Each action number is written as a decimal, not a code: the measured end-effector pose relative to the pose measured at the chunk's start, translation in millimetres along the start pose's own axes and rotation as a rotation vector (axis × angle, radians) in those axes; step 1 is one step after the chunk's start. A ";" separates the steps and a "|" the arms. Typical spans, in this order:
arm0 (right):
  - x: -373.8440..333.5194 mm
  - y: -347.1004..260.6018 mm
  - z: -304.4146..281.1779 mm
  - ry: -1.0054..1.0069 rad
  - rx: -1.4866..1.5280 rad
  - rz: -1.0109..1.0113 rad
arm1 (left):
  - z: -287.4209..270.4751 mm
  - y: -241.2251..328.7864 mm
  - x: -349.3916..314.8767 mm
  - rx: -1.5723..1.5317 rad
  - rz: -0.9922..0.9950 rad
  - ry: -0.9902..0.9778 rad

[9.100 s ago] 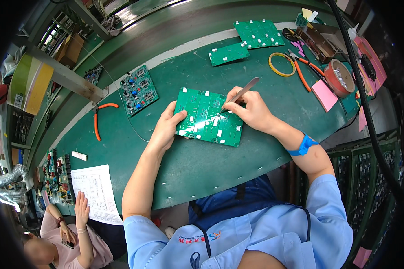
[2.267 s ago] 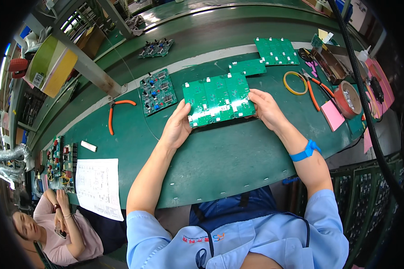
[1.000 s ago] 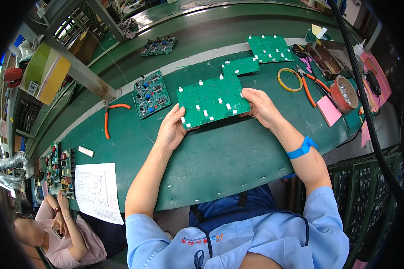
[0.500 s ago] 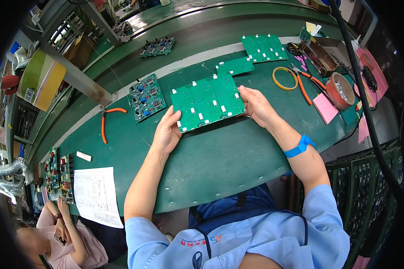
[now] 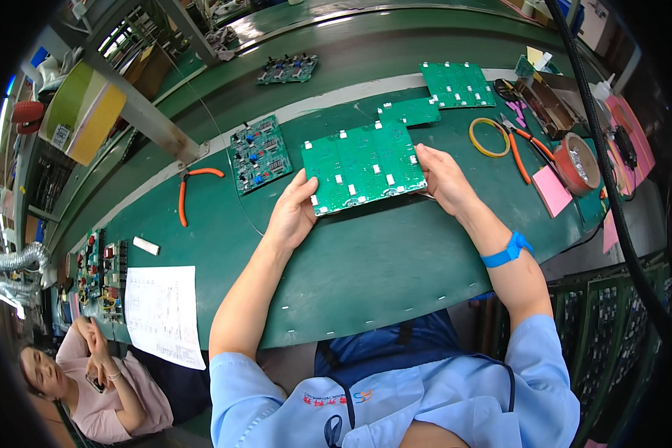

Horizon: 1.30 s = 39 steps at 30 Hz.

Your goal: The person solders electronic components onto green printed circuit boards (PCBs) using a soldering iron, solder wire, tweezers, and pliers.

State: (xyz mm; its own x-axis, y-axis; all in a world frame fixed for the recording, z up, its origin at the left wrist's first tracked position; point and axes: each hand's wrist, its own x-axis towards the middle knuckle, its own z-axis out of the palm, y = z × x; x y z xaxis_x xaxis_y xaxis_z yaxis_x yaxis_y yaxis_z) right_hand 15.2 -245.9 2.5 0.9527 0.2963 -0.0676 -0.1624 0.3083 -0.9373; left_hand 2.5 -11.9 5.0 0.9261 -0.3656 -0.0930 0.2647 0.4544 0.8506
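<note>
While both grip: left hand (image 5: 295, 216), right hand (image 5: 444, 178) | one green board (image 5: 364, 166) | two pliers.

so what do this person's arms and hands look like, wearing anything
Both hands, left hand and right hand, are bare, with no gloves. Short light blue sleeves end above the elbows, and a bright blue wristband circles the right wrist.

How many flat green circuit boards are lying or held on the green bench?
5: held board between both hands, populated one left, small one and larger behind, one on the belt.
</note>
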 end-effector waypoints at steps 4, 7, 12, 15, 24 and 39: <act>2.4 2.6 -1.3 -0.024 0.034 -0.012 | 1.5 1.6 -0.6 0.006 -0.007 -0.016; 2.6 2.8 -1.0 -0.045 -0.023 -0.015 | -0.7 0.3 -0.6 0.002 0.015 -0.030; 0.2 0.4 1.8 -0.044 -0.086 0.029 | -0.1 -0.2 -2.1 0.008 0.011 -0.015; -0.3 -0.2 0.0 -0.050 -0.066 0.037 | 5.0 1.1 -3.0 0.032 0.018 -0.007; -0.5 -0.4 2.3 -0.061 -0.067 0.044 | 5.1 2.8 -4.8 0.020 0.009 -0.025; -0.8 -7.2 3.8 -0.052 0.042 -0.014 | -2.3 10.7 4.0 0.131 -0.002 0.043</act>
State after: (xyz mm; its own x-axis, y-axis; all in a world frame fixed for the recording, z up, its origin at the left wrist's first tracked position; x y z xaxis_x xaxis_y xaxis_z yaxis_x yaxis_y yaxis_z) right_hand 14.6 -244.9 10.7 0.9405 0.3377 -0.0363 -0.1612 0.3498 -0.9228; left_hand 9.7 -6.6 12.6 0.9369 -0.3301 -0.1148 0.2323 0.3428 0.9102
